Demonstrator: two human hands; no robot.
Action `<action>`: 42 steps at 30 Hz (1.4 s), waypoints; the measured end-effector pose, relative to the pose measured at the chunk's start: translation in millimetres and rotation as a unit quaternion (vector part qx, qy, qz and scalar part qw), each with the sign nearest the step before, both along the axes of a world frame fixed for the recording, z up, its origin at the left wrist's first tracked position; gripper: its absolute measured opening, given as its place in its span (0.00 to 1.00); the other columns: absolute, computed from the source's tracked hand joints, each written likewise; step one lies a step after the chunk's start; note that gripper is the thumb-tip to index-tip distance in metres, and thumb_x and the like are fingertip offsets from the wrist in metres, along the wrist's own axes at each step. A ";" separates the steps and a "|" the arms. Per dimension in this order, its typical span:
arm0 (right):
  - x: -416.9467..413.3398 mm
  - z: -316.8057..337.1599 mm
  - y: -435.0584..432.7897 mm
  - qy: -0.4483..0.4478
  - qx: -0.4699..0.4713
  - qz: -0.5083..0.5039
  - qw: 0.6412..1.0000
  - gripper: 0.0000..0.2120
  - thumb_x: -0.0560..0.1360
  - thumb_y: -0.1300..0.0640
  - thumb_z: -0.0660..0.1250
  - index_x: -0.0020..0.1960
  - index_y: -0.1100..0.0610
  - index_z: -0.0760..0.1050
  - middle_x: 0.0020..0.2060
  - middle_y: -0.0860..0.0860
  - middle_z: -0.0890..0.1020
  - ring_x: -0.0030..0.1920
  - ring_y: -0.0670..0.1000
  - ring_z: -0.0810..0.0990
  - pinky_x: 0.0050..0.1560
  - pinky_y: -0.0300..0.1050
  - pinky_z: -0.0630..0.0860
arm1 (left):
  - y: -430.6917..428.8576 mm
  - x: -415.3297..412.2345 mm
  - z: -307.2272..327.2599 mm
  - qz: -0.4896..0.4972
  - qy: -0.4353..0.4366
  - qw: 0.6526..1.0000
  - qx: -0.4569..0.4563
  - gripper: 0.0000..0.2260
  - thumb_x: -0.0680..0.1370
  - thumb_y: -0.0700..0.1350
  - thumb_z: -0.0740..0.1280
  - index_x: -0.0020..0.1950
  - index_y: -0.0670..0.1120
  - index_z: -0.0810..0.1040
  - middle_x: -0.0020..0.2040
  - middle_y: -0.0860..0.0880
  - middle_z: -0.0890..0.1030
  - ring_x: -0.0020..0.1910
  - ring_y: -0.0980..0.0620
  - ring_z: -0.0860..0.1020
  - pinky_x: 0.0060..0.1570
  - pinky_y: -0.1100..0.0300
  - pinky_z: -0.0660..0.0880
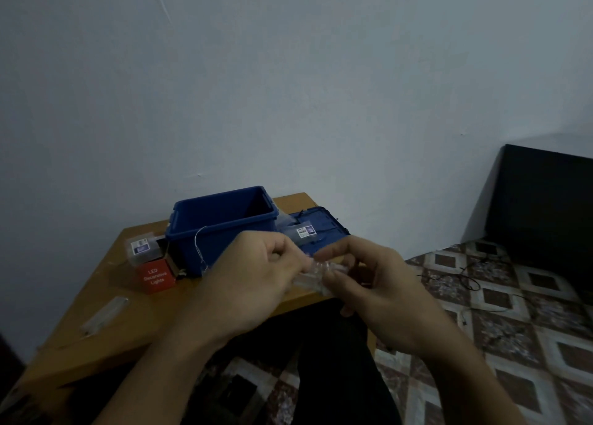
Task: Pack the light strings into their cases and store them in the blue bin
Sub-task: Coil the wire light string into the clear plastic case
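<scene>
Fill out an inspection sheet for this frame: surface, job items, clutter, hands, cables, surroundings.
Surface: wooden table, tan top.
Job's things: blue bin open, inside too dark to read; blue lid to its right with a labelled case on it; red box left of the bin with a second case on top; loose clear case near the table's front left.
Clutter: nothing seen.
Hands: left hand and right hand both pinch a clear packet above the table's front edge.
Cables: thin wire hangs over the bin's front wall; dark cables lie on the tiled floor.
Surroundings: plain wall, dark panel at right.
</scene>
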State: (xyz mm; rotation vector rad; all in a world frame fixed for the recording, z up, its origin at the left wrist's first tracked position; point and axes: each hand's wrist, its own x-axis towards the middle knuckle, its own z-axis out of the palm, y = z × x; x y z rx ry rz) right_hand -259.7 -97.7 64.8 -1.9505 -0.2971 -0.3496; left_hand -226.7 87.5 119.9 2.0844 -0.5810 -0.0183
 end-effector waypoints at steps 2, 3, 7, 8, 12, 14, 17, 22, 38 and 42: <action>1.6 -2.2 1.0 -0.033 0.025 -0.022 0.999 0.07 0.79 0.53 0.67 0.55 0.43 0.79 0.39 0.43 0.81 0.40 0.61 0.80 0.38 0.67 0.79 | -0.9 -4.6 -5.7 0.001 -0.003 0.999 -0.033 0.09 0.80 0.47 0.66 0.43 0.49 0.83 0.26 0.53 0.75 0.23 0.58 0.67 0.27 0.63 0.65; 2.0 -2.6 1.7 -0.048 0.033 -0.030 0.998 0.07 0.79 0.53 0.67 0.55 0.42 0.78 0.39 0.43 0.81 0.40 0.60 0.80 0.38 0.66 0.79 | -1.2 -7.0 -8.1 0.004 -0.008 0.999 -0.048 0.09 0.81 0.47 0.65 0.44 0.50 0.83 0.27 0.52 0.75 0.23 0.58 0.67 0.25 0.65 0.64; 4.0 -3.8 5.8 -0.100 0.058 -0.046 0.992 0.08 0.80 0.55 0.67 0.56 0.43 0.78 0.39 0.49 0.78 0.40 0.55 0.81 0.39 0.56 0.83 | -3.7 -15.2 -17.4 0.012 -0.012 0.994 -0.106 0.09 0.80 0.49 0.65 0.45 0.49 0.83 0.27 0.52 0.76 0.23 0.59 0.68 0.27 0.65 0.64; 4.6 -4.2 7.0 -0.108 0.070 -0.045 0.991 0.08 0.80 0.56 0.67 0.57 0.45 0.79 0.39 0.50 0.78 0.41 0.56 0.81 0.40 0.53 0.84 | -5.0 -16.3 -19.5 0.014 -0.008 0.993 -0.116 0.09 0.80 0.49 0.65 0.44 0.49 0.83 0.28 0.52 0.76 0.23 0.59 0.68 0.28 0.65 0.64; 3.6 -4.4 11.8 -0.121 0.116 -0.029 0.985 0.10 0.80 0.59 0.67 0.57 0.47 0.80 0.38 0.54 0.77 0.43 0.59 0.81 0.41 0.52 0.85 | -8.8 -18.2 -23.8 0.016 0.036 0.988 -0.149 0.09 0.79 0.50 0.66 0.44 0.48 0.83 0.29 0.50 0.75 0.23 0.59 0.68 0.28 0.64 0.64; 3.0 -3.2 12.3 -0.120 0.143 -0.016 0.982 0.11 0.80 0.60 0.67 0.58 0.46 0.81 0.36 0.52 0.76 0.43 0.62 0.81 0.42 0.52 0.85 | -8.4 -16.7 -24.4 0.027 0.072 0.980 -0.181 0.09 0.80 0.50 0.66 0.46 0.46 0.82 0.29 0.48 0.74 0.22 0.58 0.67 0.26 0.63 0.63; 2.1 -1.1 11.5 -0.097 0.176 0.014 0.979 0.14 0.80 0.61 0.66 0.61 0.47 0.81 0.37 0.58 0.74 0.44 0.66 0.79 0.44 0.52 0.85 | -7.7 -14.2 -25.3 0.043 0.097 0.971 -0.214 0.07 0.80 0.49 0.67 0.52 0.46 0.79 0.27 0.49 0.73 0.21 0.57 0.65 0.24 0.63 0.62; -0.7 3.1 12.9 -0.046 0.217 0.054 0.974 0.15 0.79 0.61 0.66 0.62 0.48 0.82 0.38 0.60 0.74 0.41 0.55 0.81 0.45 0.48 0.84 | -5.8 -14.1 -23.5 -0.015 0.138 0.960 -0.245 0.08 0.81 0.44 0.65 0.58 0.51 0.80 0.26 0.49 0.68 0.21 0.56 0.61 0.22 0.62 0.59; -5.7 11.5 7.5 0.027 0.245 0.054 0.968 0.13 0.72 0.53 0.69 0.56 0.50 0.82 0.40 0.55 0.80 0.36 0.53 0.81 0.41 0.50 0.83 | -0.1 -7.4 -19.9 -0.058 0.130 0.966 -0.217 0.08 0.81 0.42 0.65 0.56 0.45 0.82 0.26 0.48 0.68 0.21 0.56 0.61 0.22 0.64 0.60; -6.4 11.6 7.5 0.021 0.245 0.051 0.968 0.13 0.72 0.53 0.69 0.56 0.49 0.82 0.40 0.54 0.80 0.38 0.55 0.82 0.42 0.50 0.83 | -1.3 -5.7 -21.2 -0.055 0.122 0.965 -0.225 0.09 0.81 0.41 0.65 0.57 0.46 0.82 0.26 0.48 0.68 0.22 0.57 0.61 0.22 0.64 0.59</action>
